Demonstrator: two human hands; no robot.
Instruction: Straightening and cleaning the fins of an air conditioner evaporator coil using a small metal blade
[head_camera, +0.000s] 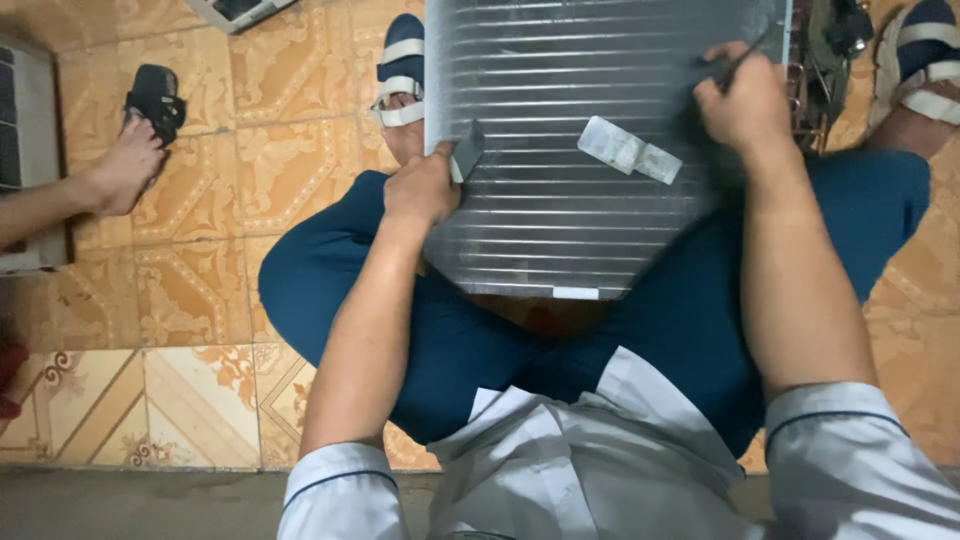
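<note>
Finned metal coil panel (560, 150) rests tilted across the seated person's knees, its far end cut off by the top of the frame. No desk; the patterned tile floor (200, 300) lies below.

Left hand (422, 188): fingers closed on the panel's left edge, pinching a small dark flat piece (468, 148) against the fins.

Right hand (745, 100): fingers wrapped tight round a thin dark tool (740, 65), tip laid on the fins near the panel's far right corner.

A pale tape-like strip (628, 150) lies on the fins between the hands.

Risks, as judged:
- Fins look thin; a slip of the tool could bend or flatten them.
- The panel is steadied only by the knees and one hand, so a hard push could tip it towards the floor.
- Bare hands near sharp fin edges could be cut.

Unclear or hidden:
- Tool type; its tip is blurred.
- The dark flat piece cannot be identified.
- Clutter at far right (830, 40) is too dark to make out.
- Another person's foot (125, 170) at far left, beside a dark sandal (155, 100); the rest of that person is out of frame.
</note>
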